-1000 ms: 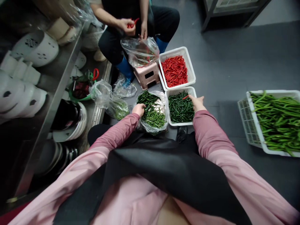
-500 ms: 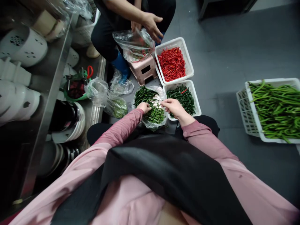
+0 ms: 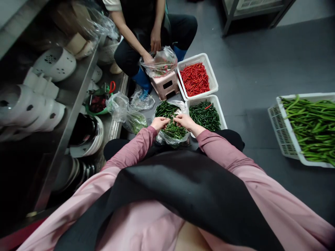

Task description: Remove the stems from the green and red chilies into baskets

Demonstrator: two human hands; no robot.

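Note:
Over an open clear plastic bag (image 3: 184, 106), my left hand (image 3: 160, 123) and my right hand (image 3: 184, 121) are pinched with fingertips close together. A thin green chili pepper seems to be in my left fingers, mostly hidden. What my right fingertips hold is too small to make out. Dark green chili peppers (image 3: 165, 108) lie in the far part of the bag, and thin green stems (image 3: 176, 131) in the near part. To the right, a white basket (image 3: 222, 116) holds green chilies (image 3: 204, 115) with one red chili (image 3: 208, 106) on top.
Red chilies (image 3: 195, 79) fill a white basket (image 3: 213, 78) behind. Opposite, a co-worker's hand (image 3: 148, 58) reaches into a plastic bag (image 3: 162, 62) on a pink stool (image 3: 167, 85). Long green peppers (image 3: 311, 129) fill a basket (image 3: 284, 130) at right. A metal shelf (image 3: 78, 92) stands left.
My right hand has moved left to meet my left hand over the bag. The co-worker's raised hand has come down to the bag on the stool. The view has shifted slightly.

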